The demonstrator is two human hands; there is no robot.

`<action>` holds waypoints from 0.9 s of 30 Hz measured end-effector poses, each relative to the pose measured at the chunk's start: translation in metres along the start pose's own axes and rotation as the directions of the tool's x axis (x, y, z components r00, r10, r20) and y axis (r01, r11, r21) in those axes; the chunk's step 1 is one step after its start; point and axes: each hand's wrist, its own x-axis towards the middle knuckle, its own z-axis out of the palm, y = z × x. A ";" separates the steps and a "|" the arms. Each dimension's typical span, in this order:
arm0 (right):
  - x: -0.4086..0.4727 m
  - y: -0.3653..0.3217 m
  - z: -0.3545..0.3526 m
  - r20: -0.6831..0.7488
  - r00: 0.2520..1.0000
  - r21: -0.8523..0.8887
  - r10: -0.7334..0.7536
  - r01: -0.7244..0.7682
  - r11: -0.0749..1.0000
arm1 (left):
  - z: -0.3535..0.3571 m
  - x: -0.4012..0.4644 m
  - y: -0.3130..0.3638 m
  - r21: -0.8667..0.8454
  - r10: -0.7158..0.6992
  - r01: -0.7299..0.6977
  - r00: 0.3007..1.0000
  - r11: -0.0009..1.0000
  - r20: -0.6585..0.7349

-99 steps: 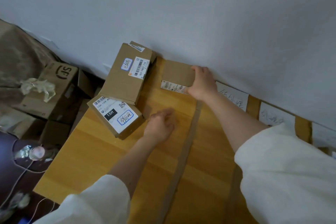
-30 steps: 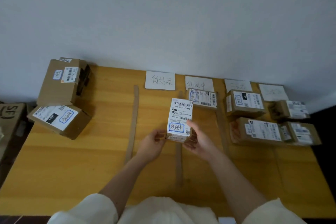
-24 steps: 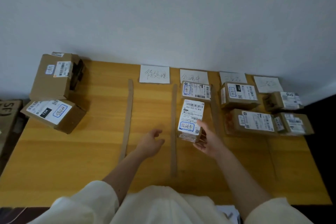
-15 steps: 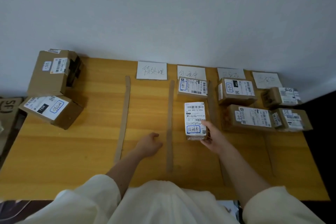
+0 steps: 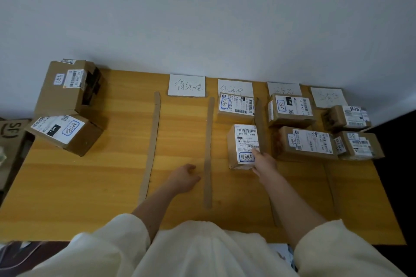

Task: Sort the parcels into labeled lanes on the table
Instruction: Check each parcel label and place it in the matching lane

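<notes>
The right hand [image 5: 263,162] grips the near right corner of a small cardboard parcel [image 5: 243,145], fingers curled against its side and over the edge of its white shipping label. The parcel sits on the wooden worktop [image 5: 90,177] in the second lane, between two cardboard divider strips: the middle strip [image 5: 209,153] lies just left of it, and another strip [image 5: 260,123] runs along its right side. Directly beyond the right hand, a second labelled parcel [image 5: 236,107] lies in the same lane, just under a handwritten paper lane sign [image 5: 235,87].

The left hand [image 5: 183,177] rests on the worktop in the first lane, holding nothing, its fingers loosely curled; the middle strip separates it from the gripped parcel. Beyond it is another lane sign [image 5: 186,85], and to its left a further divider strip [image 5: 152,141].

To the right of the right hand, four parcels fill the two far lanes; the nearest is a long box [image 5: 306,144]. Well to the left of the left hand, two larger unsorted boxes [image 5: 67,105] sit at the worktop's corner.
</notes>
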 end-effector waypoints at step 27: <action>-0.104 -0.003 0.160 0.676 0.733 -0.601 -0.074 0.606 0.521 | -0.073 -0.027 -0.106 -0.449 -0.172 0.003 0.926 0.894 -0.336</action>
